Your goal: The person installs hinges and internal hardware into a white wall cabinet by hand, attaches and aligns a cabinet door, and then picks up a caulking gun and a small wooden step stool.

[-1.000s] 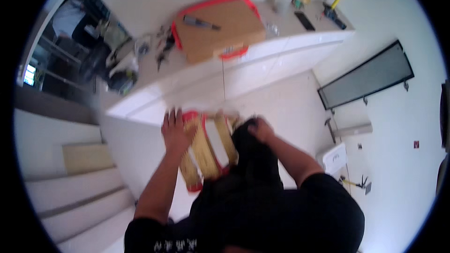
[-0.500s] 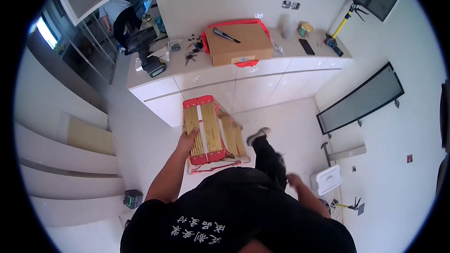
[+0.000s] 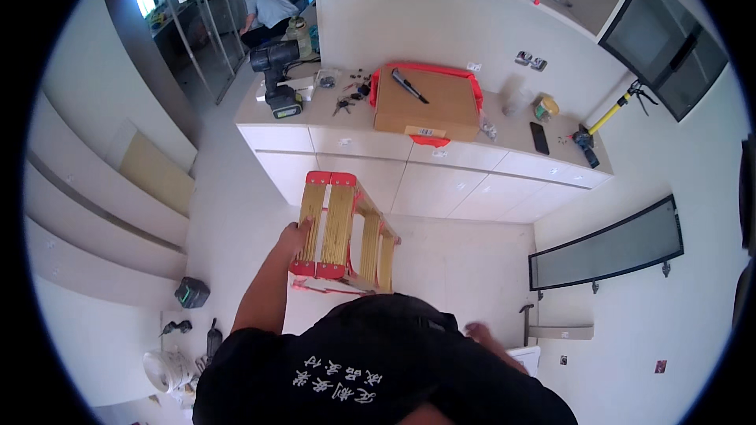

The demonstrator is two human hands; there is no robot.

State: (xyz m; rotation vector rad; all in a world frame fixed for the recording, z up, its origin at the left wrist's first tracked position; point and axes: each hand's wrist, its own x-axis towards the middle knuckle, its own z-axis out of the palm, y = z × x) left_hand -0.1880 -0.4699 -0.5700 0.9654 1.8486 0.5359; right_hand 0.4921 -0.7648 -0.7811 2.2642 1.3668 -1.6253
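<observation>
A stepladder (image 3: 340,228) with yellow treads and red end caps stands on the pale floor in front of me, short of the white cabinet run. My left hand (image 3: 295,236) rests on the left edge of its top tread, fingers curled over it. My right hand (image 3: 482,336) hangs low at my right side, blurred and apart from the ladder, with nothing seen in it. My dark shirt hides the ladder's lower part.
A white countertop (image 3: 504,122) carries a cardboard box (image 3: 427,102) in a red tray, a knife, a cordless drill (image 3: 277,71), tape, a phone. Another person (image 3: 272,12) bends over at the back. Tools and a small green-lit device (image 3: 190,293) lie on the floor at left. A dark panel (image 3: 606,244) leans at right.
I have risen higher, so the counter and room look farther below. My right hand let go of the ladder and dropped to my side; my left hand stays on the top tread.
</observation>
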